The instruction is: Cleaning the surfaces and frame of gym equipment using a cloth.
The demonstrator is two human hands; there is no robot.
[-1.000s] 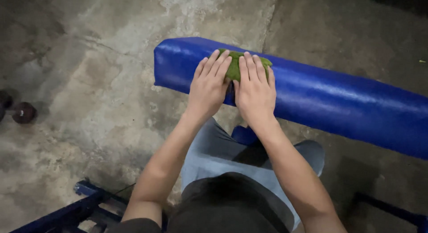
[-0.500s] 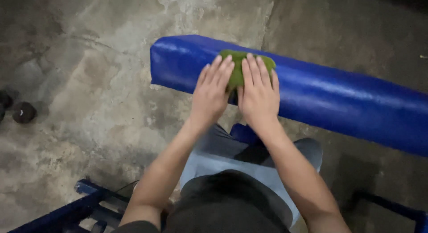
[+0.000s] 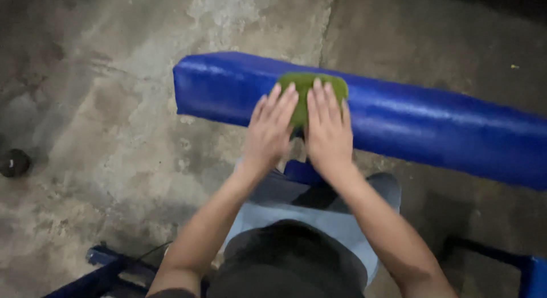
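A long blue padded bench [image 3: 433, 124] runs from the upper middle to the right edge. On its top lies a green cloth [image 3: 310, 86]. My left hand [image 3: 270, 131] and my right hand [image 3: 328, 130] rest side by side on the cloth, fingers flat and pressed down on it, covering its near half. Both forearms reach up from the bottom of the view over my knees.
The floor is rough stained concrete [image 3: 114, 104]. A small dark round weight [image 3: 14, 162] lies at the left edge. Blue metal frame parts show at the bottom left [image 3: 105, 266] and bottom right [image 3: 533, 275].
Both hands have slid the green cloth along the bench pad, away from its left end and a little farther over the top. The view has shifted slightly.
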